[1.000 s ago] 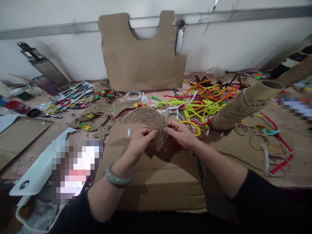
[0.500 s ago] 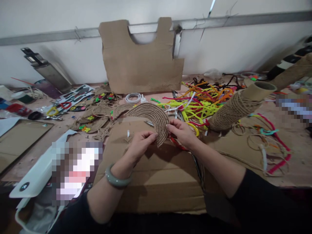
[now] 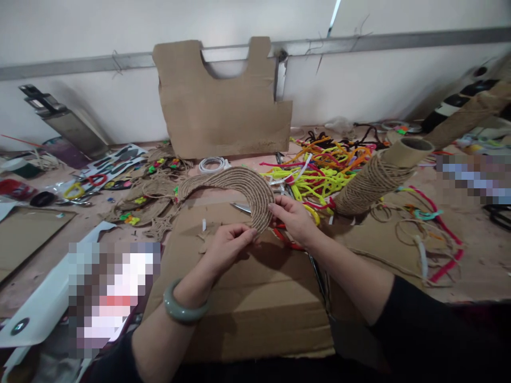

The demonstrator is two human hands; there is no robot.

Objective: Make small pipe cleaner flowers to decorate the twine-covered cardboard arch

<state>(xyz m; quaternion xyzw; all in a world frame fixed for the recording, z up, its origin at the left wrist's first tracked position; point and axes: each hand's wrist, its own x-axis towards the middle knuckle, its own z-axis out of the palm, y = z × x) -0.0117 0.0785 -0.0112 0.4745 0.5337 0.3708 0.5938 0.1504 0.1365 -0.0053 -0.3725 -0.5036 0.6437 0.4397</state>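
So the left hand [image 3: 231,244] has the bottom tip of the curved rope piece [image 3: 261,197] pinched between thumb and fingers, and the right hand [image 3: 293,219] is gripping its outer edge. Piece sits at about 1 o'clock from the left hand, 10 o'clock from the right, arching up over the cardboard sheet [image 3: 255,303]. Rope-wound tube [image 3: 369,183]'s off at 2 o'clock from the right hand.
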